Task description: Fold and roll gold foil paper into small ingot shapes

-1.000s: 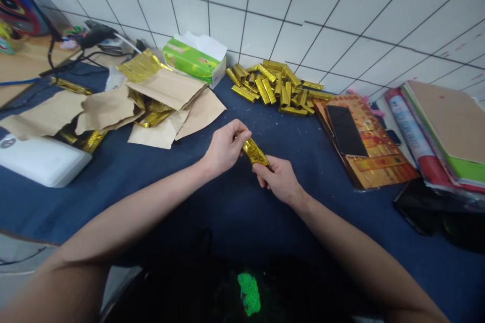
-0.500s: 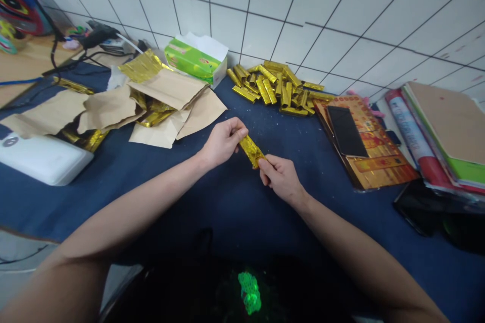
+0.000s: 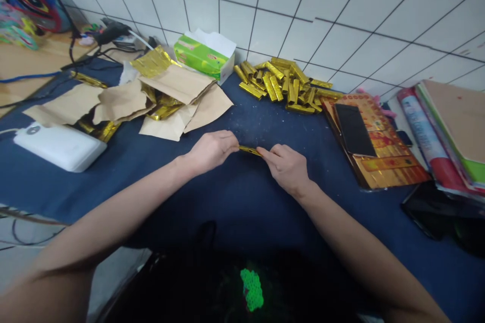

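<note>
A narrow strip of folded gold foil paper [image 3: 248, 150] is stretched between my two hands, just over the dark blue cloth. My left hand [image 3: 212, 152] pinches its left end, with the fingertips hidden behind the knuckles. At the right end, my right hand [image 3: 286, 165] grips it between thumb and forefinger. Beyond my hands, against the wall, lies a heap of folded gold paper pieces [image 3: 291, 88]. To the left, torn brown paper [image 3: 182, 83] partly covers more gold foil sheets [image 3: 153, 62].
A green tissue pack [image 3: 200, 55] stands by the tiled wall. A white power bank [image 3: 60, 146] lies at left. On the right, a black phone [image 3: 355, 130] rests on an orange-gold packet [image 3: 394, 166], beside stacked books and folders [image 3: 454, 126]. Cables [image 3: 71, 53] run at back left.
The gold paper has turned from slanted and face-up to nearly level and edge-on. My hands have come level with each other, still gripping its ends. The view has shifted slightly left.
</note>
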